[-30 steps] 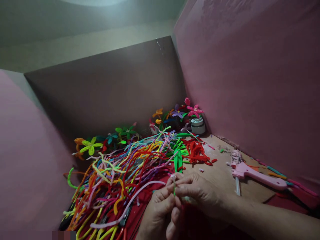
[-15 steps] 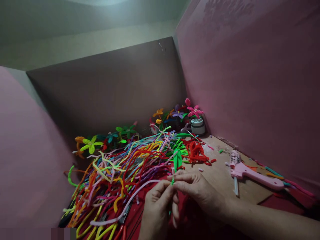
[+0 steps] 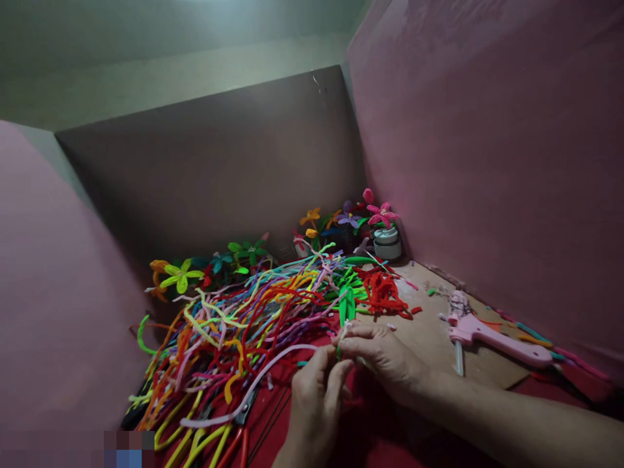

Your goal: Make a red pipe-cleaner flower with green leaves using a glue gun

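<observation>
From where I stand, the loose heap of fuzzy craft stems (image 3: pixel 280 302), in nearly every colour, spreads over a red cloth (image 3: pixel 361 416), and the person's two hands work just off the heap's near right edge. Between them, also beside that edge, is a small green-and-white piece (image 3: pixel 346 325), its pale tip poking up above the fingers. The right hand (image 3: pixel 380 351) has it pinched between thumb and fingertips. The left hand (image 3: pixel 316 390) is curled in close at the lower, green end; its fingertips partly vanish behind the work, so I can't tell whether it grips. A pale pink stem (image 3: pixel 253 385) arches from the heap's front to just beside that left hand, crossing a metal tool with red handles (image 3: pixel 244 445) at the heap's near side. Against the heap's right edge lie a bright green leaf-shaped piece (image 3: pixel 347 304) and a tangle of red stems (image 3: pixel 385 296), the tangle on a tan board (image 3: pixel 422 338). Well to the right of the heap, a pink glue gun (image 3: pixel 494 338) rests on that board. Behind the heap, stem-made blooms line up, a yellow-green flower (image 3: pixel 181 278) toward its left, a pink flower (image 3: pixel 383 214) above a pale round container (image 3: pixel 387 245) past its right end.
</observation>
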`<state>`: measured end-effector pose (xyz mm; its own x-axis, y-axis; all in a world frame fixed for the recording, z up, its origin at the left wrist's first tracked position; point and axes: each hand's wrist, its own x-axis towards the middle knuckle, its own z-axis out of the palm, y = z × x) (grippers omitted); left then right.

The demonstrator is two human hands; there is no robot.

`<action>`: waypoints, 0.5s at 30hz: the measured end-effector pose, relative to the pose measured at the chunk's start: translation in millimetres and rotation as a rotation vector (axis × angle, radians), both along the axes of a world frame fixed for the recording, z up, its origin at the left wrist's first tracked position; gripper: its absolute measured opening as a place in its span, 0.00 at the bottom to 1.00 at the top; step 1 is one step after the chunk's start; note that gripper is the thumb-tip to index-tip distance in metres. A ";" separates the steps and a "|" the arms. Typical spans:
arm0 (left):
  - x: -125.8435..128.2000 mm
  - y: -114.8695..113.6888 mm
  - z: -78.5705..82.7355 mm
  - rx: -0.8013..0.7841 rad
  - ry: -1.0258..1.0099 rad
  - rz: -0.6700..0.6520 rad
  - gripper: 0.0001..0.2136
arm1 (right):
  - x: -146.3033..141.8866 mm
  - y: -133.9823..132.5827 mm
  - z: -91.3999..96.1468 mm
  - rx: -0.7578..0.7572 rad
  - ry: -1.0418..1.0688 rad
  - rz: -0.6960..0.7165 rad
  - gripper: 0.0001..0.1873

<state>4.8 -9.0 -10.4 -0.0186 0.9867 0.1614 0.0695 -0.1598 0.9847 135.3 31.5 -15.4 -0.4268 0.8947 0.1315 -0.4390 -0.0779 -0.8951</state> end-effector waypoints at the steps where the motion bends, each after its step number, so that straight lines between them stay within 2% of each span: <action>1: 0.6 -1.2 -0.2 0.103 0.095 0.091 0.04 | -1.5 0.2 -0.3 -0.011 -0.009 -0.033 0.11; 3: 1.1 -2.7 0.0 0.223 0.214 0.181 0.04 | -5.0 0.4 -0.3 -0.057 -0.031 -0.045 0.12; 5: 0.5 -2.9 1.3 0.168 0.223 0.162 0.03 | -8.4 0.5 0.2 -0.102 -0.047 0.016 0.15; 8: -1.3 -1.3 5.2 -0.105 0.005 -0.007 0.09 | -10.3 0.5 2.4 -0.063 -0.035 0.099 0.18; 10: -2.4 0.1 8.0 -0.242 -0.201 -0.149 0.12 | -9.2 -0.3 4.4 -0.010 -0.002 0.089 0.18; 12: -3.3 1.2 10.2 -0.308 -0.352 -0.275 0.13 | -6.8 -1.8 6.3 -0.002 0.039 0.084 0.15; 15: -4.2 1.2 12.0 -0.339 -0.437 -0.364 0.12 | -1.8 -4.6 8.1 0.010 0.081 0.136 0.11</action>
